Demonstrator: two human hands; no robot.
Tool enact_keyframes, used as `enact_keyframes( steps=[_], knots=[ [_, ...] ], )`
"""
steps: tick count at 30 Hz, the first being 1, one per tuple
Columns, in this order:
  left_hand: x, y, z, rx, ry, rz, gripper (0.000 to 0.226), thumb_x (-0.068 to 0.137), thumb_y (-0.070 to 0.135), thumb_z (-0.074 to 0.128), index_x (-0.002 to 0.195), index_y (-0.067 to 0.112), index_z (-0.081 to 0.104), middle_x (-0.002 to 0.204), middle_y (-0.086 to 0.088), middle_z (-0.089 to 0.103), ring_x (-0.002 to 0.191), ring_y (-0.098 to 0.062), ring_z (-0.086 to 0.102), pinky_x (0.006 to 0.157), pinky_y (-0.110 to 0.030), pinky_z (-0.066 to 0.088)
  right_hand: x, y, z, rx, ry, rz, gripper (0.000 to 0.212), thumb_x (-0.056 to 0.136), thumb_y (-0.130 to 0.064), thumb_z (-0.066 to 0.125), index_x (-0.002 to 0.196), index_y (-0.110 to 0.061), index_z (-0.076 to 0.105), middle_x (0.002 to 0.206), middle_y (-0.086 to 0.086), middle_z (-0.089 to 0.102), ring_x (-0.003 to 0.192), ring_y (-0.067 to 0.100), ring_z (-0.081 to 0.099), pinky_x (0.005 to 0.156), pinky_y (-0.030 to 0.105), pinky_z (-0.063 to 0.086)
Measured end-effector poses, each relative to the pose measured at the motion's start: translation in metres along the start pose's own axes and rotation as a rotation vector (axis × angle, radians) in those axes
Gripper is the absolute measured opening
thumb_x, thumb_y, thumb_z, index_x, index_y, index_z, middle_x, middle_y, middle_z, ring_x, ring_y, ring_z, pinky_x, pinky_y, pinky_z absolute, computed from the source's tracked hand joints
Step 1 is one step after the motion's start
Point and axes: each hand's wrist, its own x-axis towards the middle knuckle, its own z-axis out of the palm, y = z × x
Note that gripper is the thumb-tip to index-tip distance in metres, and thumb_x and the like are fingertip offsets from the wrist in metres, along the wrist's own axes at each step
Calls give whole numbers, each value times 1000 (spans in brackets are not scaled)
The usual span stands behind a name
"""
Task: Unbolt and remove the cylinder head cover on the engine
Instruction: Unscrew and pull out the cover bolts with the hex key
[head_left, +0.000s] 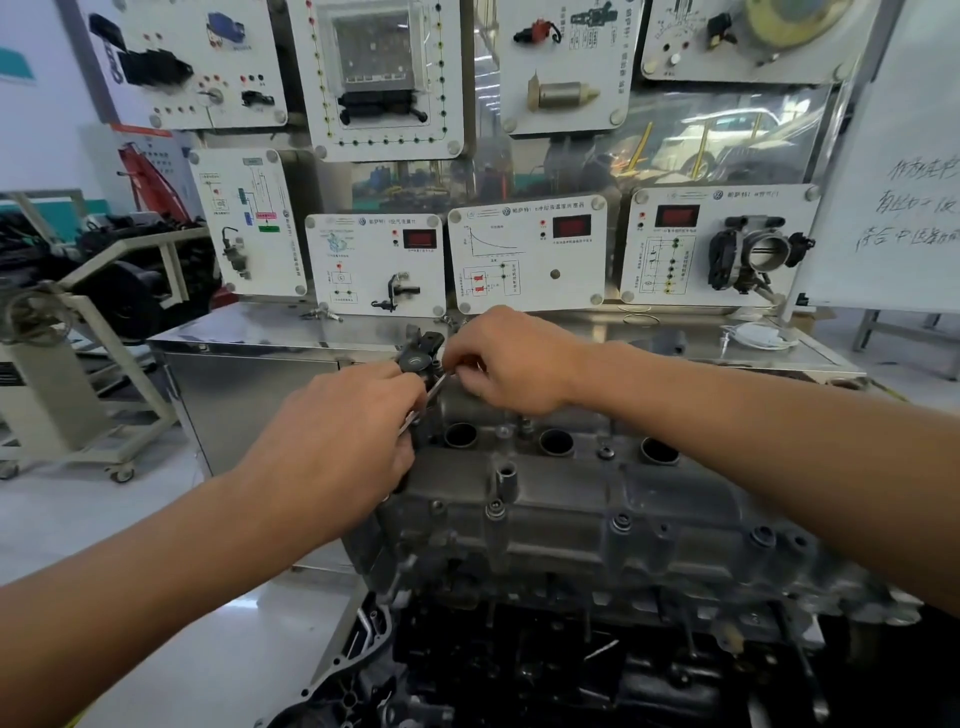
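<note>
The grey cylinder head cover sits on the engine at the centre, with three round plug wells along its top and several bolts around its edge. My left hand grips a slim metal wrench at the cover's far left corner. My right hand reaches over the same corner, its fingers curled and pinching at the top end of the tool. A black sensor part sticks up just behind the fingers. The bolt under the tool is hidden by my hands.
A steel cabinet stands behind the engine, topped by white training panels with sensors and a throttle body. Another engine on a wheeled stand is at the left. A whiteboard stands at the right.
</note>
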Motion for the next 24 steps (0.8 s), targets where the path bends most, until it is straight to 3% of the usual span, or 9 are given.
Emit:
enact_keyframes(
  steps=[4, 8, 13, 16, 21, 24],
  knots=[
    [-4, -1, 2, 47, 27, 32, 15, 91, 28, 55, 104, 23, 62, 95, 6, 56, 85, -21, 59, 68, -37, 51, -3, 1, -10, -234, -14, -141, 27, 104, -31, 41, 111, -17, 63, 104, 3, 65, 100, 24, 59, 73, 36, 47],
    [-6, 0, 1, 86, 14, 45, 16, 93, 29, 53, 103, 20, 63, 94, 4, 57, 84, -23, 59, 68, -39, 51, -3, -1, -6, -322, 28, -214, 24, 106, -26, 39, 110, -15, 61, 107, 2, 62, 102, 22, 55, 71, 35, 43],
    [-6, 5, 2, 145, -35, 51, 22, 100, 34, 43, 110, 25, 61, 101, 6, 58, 94, -20, 60, 75, -35, 51, -13, -5, -4, -303, -60, -241, 28, 106, -26, 41, 114, -12, 63, 105, 1, 62, 99, 20, 56, 84, 35, 49],
    [-7, 7, 0, 183, -58, 55, 23, 102, 34, 39, 111, 26, 59, 100, 7, 58, 93, -17, 59, 75, -33, 51, -14, -4, -9, -415, -84, -262, 28, 106, -23, 37, 124, -15, 57, 115, 0, 60, 107, 20, 55, 75, 31, 43],
    [4, -5, -20, 49, 124, 28, 19, 92, 27, 56, 96, 15, 70, 78, 1, 63, 72, -24, 59, 67, -43, 54, 10, 0, -43, -507, 77, -236, 23, 104, -18, 40, 112, -11, 61, 102, 5, 63, 98, 24, 56, 65, 31, 32],
    [17, -13, -37, -101, 193, -41, 14, 87, 31, 72, 97, 23, 77, 67, 13, 65, 65, -12, 60, 68, -32, 53, 11, 7, -61, -501, 71, -220, 31, 106, -27, 38, 106, -9, 64, 102, 6, 65, 100, 27, 58, 66, 35, 36]
  ],
)
